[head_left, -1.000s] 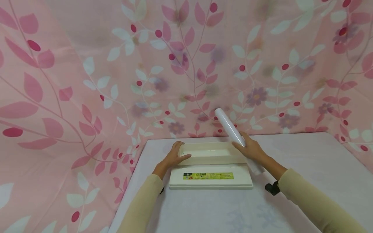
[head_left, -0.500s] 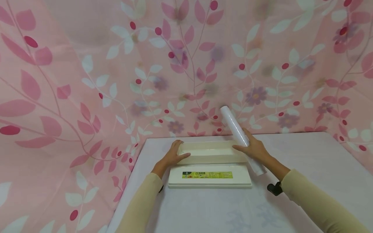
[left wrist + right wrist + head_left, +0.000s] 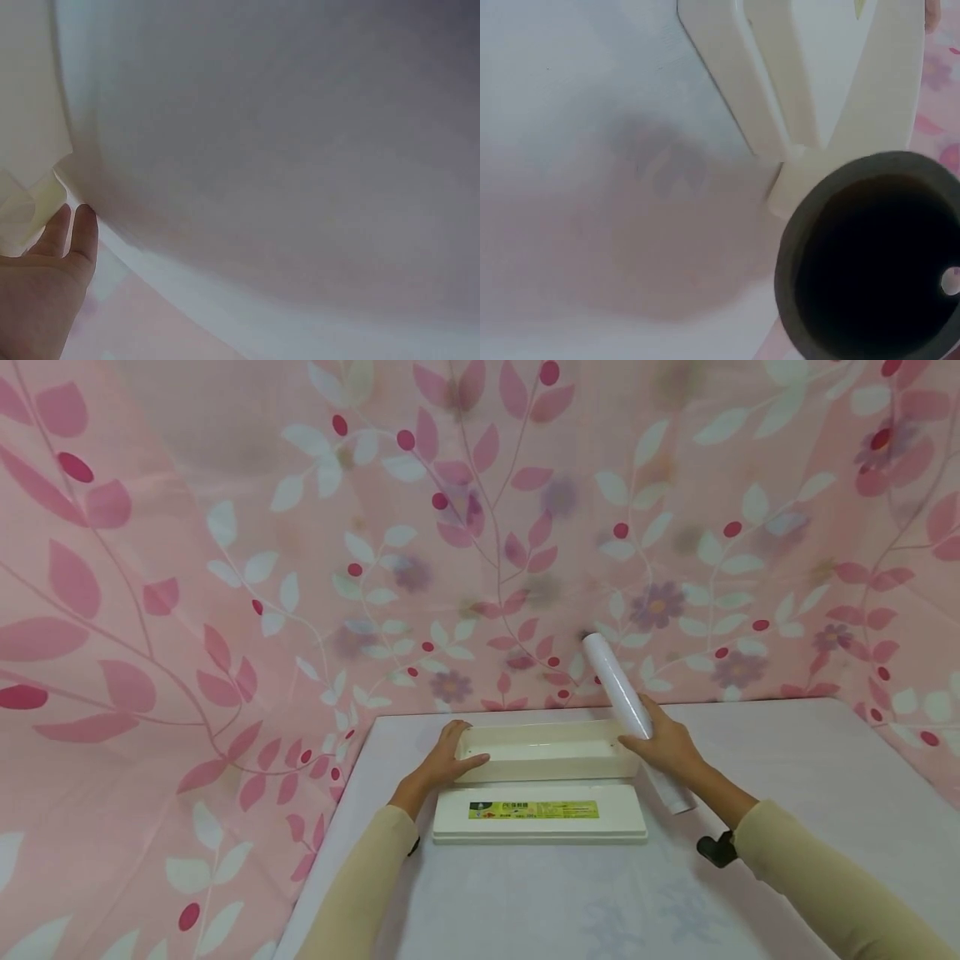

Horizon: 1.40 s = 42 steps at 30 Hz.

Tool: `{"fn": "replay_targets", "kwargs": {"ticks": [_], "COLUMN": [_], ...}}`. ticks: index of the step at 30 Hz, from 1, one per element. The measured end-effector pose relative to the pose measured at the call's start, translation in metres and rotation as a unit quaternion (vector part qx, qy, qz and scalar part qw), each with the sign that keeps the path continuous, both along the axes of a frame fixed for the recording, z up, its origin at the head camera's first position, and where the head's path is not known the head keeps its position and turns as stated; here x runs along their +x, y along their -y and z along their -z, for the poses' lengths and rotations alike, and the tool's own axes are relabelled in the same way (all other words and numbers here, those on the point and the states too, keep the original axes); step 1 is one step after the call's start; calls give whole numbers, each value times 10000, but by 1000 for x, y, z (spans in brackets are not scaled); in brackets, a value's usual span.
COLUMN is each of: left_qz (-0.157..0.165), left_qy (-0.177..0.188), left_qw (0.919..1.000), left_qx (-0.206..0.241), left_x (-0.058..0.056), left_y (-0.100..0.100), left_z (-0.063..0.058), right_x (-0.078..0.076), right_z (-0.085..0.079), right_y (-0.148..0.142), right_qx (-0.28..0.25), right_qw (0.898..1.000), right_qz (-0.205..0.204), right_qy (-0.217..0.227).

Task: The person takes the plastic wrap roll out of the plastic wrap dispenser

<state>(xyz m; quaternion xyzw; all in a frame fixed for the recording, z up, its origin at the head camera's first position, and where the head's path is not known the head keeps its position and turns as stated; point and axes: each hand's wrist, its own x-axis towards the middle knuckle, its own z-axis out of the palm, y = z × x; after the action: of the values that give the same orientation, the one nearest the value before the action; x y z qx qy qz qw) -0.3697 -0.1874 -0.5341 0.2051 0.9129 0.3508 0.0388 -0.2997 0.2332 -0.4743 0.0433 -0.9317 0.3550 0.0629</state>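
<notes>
In the head view, a cream plastic cling film box lies open-topped on the table, its trough facing up. My left hand grips its left end, thumb over the front wall and fingers at the far side. In the left wrist view, two fingertips of that hand meet the box corner. My right hand holds a shiny white cling film roll, tilted with its top leaning left and away, at the box's right end. Its hollow end fills the right wrist view's lower right corner.
The box's lid, with a green and yellow label, lies along the near side of the trough. A white cloth covers the table. Behind it hangs a pink floral curtain.
My right hand has moved a little to the right with the cling film roll, whose upper end has also shifted right. My left hand has stayed on the box.
</notes>
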Motion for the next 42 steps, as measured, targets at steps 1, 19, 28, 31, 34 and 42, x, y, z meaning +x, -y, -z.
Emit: {"fn": "replay_targets", "kwargs": {"ticks": [1, 19, 28, 31, 34, 42], "left_qz": [-10, -3, 20, 21, 11, -20], "left_qy": [-10, -88, -111, -104, -122, -131], "left_qw": [10000, 9999, 9999, 9999, 9999, 9999], "left_qx": [-4, 58, 72, 68, 79, 26], "left_x": [0, 1, 1, 2, 2, 1], "left_y": [0, 0, 1, 0, -1, -2], "left_z": [0, -1, 0, -1, -2, -2], "right_x": [0, 11, 17, 19, 22, 27], "right_z": [0, 4, 11, 12, 13, 22], "right_y": [-1, -15, -26, -29, -32, -34], "right_qx": [-17, 149, 162, 58, 55, 23], "right_qw": [10000, 9987, 9981, 9982, 9981, 9979], "right_qz": [12, 461, 536, 557, 594, 642], "right_qy": [-23, 174, 257, 201, 134, 107]}}
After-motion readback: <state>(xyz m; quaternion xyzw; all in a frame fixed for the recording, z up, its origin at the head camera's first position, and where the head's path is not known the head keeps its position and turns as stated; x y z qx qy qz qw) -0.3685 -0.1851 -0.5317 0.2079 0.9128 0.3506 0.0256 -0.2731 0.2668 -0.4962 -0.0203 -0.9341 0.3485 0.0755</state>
